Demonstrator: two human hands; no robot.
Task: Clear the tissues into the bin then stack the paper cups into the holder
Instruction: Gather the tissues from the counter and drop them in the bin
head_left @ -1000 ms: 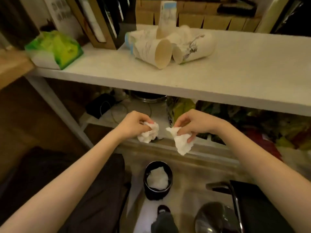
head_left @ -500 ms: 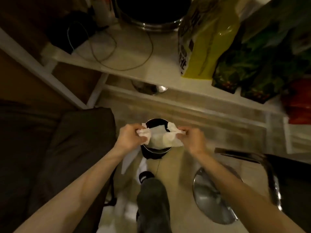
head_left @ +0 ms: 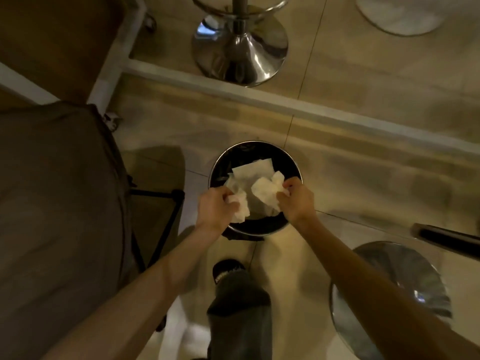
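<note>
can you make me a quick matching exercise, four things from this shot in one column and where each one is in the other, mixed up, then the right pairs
Things
1. left hand
2. right hand
3. flat tissue
4. chrome stool base

Places
A. lying inside the black bin
B. standing on the floor beyond the white rail
C. at the bin's left rim, gripping a crumpled tissue
D. at the bin's right rim, gripping a crumpled tissue

Pairs: 1-C, 2-D, 3-A, 4-B

bin [head_left: 255, 229] on floor, centre | tissue [head_left: 253, 169] in bin | stool base [head_left: 240, 48] behind bin
</note>
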